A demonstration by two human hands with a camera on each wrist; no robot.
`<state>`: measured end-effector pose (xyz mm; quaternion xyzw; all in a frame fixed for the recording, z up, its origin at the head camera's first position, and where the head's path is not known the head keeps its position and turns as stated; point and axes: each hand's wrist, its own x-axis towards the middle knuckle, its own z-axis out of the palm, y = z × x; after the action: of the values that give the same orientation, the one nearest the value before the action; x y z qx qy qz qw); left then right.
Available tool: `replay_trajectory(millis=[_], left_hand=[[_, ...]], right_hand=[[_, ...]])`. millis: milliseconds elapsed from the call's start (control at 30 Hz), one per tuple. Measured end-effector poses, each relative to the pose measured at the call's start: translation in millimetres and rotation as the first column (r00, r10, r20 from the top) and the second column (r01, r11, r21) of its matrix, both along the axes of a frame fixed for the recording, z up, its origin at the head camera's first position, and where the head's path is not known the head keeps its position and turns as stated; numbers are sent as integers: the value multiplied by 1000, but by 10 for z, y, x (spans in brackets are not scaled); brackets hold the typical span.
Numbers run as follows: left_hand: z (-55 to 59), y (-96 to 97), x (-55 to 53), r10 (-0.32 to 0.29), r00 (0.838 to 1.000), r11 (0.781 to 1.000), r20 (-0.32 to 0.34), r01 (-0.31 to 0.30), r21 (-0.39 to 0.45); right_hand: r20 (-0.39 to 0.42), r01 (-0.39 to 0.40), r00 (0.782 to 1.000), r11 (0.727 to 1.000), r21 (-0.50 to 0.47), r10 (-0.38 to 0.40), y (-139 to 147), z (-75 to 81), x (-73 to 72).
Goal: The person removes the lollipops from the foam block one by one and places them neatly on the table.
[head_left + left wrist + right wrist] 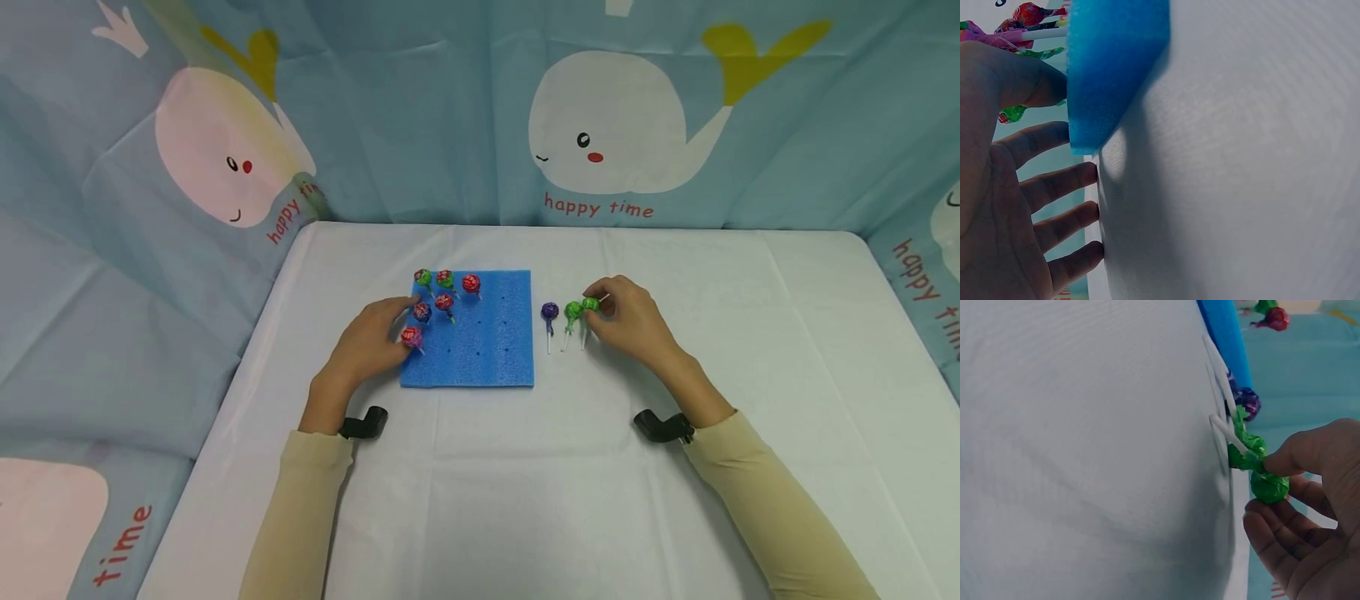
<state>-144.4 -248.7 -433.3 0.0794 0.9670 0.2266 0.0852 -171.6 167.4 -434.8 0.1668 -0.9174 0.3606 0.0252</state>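
Note:
A green lollipop (pixel 1270 486) is pinched at its wrapped head by my right hand (pixel 628 319), its white stick angled down toward the table. Beside it on the cloth lie another green lollipop (pixel 573 312) and a purple lollipop (pixel 550 312). My left hand (pixel 372 337) rests at the left edge of a blue foam board (pixel 491 362), thumb and fingertips touching it, fingers fairly straight. Several lollipops stand in holes toward the board's left and back, among them a red one (pixel 471 284) and a pink-and-red one (pixel 412 337) close to the left thumb.
Small holes dot the middle and right of the foam board. A white cloth (pixel 510 500) covers the table. Behind and left hangs a blue curtain (pixel 442 125) with whale prints. Each wrist wears a black camera mount (pixel 365 422).

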Motion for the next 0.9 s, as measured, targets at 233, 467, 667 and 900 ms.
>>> replay_trajectory(millis=[233, 467, 667, 900], left_hand=[[3, 2, 8, -2, 1000, 1000, -15, 2, 3], [14, 4, 4, -5, 1000, 1000, 2, 5, -1], [17, 3, -2, 0, 1000, 1000, 12, 0, -6], [16, -5, -7, 3, 1000, 1000, 19, -3, -5]], right_hand=[[24, -2, 1000, 1000, -3, 2, -26, -28, -11], [33, -10, 999, 1000, 11, 10, -61, -52, -27], [40, -15, 999, 1000, 21, 14, -72, -40, -19], [58, -19, 998, 999, 35, 17, -74, -39, -22]])
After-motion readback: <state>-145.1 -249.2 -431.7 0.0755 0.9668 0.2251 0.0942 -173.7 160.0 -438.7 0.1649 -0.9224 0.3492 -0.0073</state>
